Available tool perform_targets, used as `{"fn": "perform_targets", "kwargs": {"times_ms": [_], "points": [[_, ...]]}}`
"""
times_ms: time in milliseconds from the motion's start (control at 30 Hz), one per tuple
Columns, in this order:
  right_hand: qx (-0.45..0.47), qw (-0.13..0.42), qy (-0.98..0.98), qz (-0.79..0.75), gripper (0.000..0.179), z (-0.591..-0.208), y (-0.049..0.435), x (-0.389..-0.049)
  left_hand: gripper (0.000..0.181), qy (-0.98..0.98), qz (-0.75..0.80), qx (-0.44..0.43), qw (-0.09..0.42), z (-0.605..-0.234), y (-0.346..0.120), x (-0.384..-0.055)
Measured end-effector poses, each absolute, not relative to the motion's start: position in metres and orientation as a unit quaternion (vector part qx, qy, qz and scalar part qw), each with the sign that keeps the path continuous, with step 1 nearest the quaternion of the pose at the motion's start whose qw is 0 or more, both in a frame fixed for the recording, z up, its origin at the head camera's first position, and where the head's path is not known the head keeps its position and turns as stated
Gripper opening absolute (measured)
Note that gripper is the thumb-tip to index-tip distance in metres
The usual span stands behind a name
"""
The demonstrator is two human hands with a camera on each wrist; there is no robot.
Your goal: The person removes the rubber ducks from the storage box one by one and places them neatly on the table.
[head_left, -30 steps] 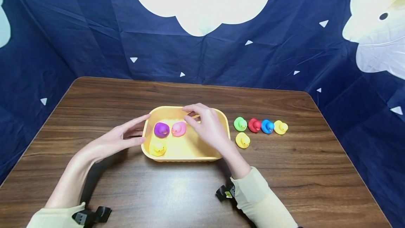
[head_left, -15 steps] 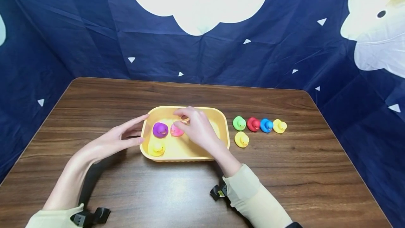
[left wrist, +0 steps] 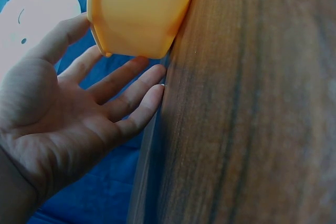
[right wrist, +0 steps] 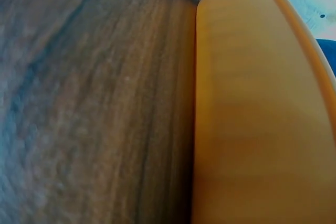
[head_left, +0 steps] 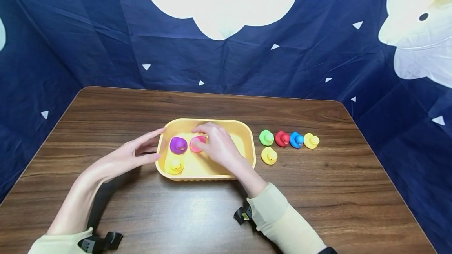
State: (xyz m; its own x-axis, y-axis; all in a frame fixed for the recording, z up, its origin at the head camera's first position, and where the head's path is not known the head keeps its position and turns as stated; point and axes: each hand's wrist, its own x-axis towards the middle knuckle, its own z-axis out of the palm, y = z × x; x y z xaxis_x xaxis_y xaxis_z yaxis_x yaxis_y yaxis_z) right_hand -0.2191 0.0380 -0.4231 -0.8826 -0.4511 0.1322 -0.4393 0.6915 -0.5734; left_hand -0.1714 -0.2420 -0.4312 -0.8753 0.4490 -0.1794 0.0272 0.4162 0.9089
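Observation:
A yellow plastic tray (head_left: pixel 212 176) stands on the table with a purple rubber duck (head_left: pixel 178 145), a pink rubber duck (head_left: pixel 196 143) and a yellow rubber duck (head_left: pixel 174 166) inside. My right hand (head_left: pixel 220 146) reaches into it, thumb and fingers pinching the pink duck, which they partly cover. At the tray's left end, my left hand (head_left: pixel 132 154) touches the rim with thumb and fingertips, its fingers stretched out. The left wrist view shows that left hand (left wrist: pixel 79 98) against the tray's end wall (left wrist: pixel 142 14). Only the tray's side (right wrist: pixel 262 103) fills the right wrist view; the right hand is hidden there.
Right of the tray, a green duck (head_left: pixel 266 138), a red duck (head_left: pixel 282 138), a blue duck (head_left: pixel 296 140) and a yellow duck (head_left: pixel 311 141) form a row. Another yellow duck (head_left: pixel 269 155) sits in front of them. Dark blue cloth (head_left: pixel 106 50) hangs behind the wooden table (head_left: pixel 318 191).
My right hand has moved left and down inside the tray, from beside the pink duck onto it, and its fingers have closed around it. The left hand stays at the rim.

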Motion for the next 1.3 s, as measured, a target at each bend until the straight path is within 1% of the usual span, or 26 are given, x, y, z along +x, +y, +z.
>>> {"fn": "perform_targets", "kwargs": {"times_ms": [300, 533, 733, 1100, 1300], "points": [[-0.247, 0.033, 0.923, -0.294, 0.032, -0.4261, 0.0369, -0.2188, 0.074, 0.821, 0.515, 0.146, 0.2, -0.4309, -0.2421, -0.1711], [-0.255, 0.034, 0.923, -0.285, 0.028, -0.4273, 0.0372, -0.2176, 0.074, 0.82, 0.516, 0.145, 0.202, -0.4303, -0.2419, -0.1709], [-0.254, 0.036, 0.923, -0.287, 0.03, -0.4275, 0.037, -0.2158, 0.074, 0.824, 0.511, 0.143, 0.201, -0.43, -0.2422, -0.1713], [-0.255, 0.046, 0.924, -0.282, 0.022, -0.4283, 0.0348, -0.2146, 0.074, 0.828, 0.504, 0.143, 0.2, -0.4291, -0.2425, -0.1715], [-0.248, 0.043, 0.926, -0.282, 0.024, -0.4279, 0.0355, -0.2142, 0.074, 0.826, 0.507, 0.144, 0.199, -0.4305, -0.242, -0.1717]]}}
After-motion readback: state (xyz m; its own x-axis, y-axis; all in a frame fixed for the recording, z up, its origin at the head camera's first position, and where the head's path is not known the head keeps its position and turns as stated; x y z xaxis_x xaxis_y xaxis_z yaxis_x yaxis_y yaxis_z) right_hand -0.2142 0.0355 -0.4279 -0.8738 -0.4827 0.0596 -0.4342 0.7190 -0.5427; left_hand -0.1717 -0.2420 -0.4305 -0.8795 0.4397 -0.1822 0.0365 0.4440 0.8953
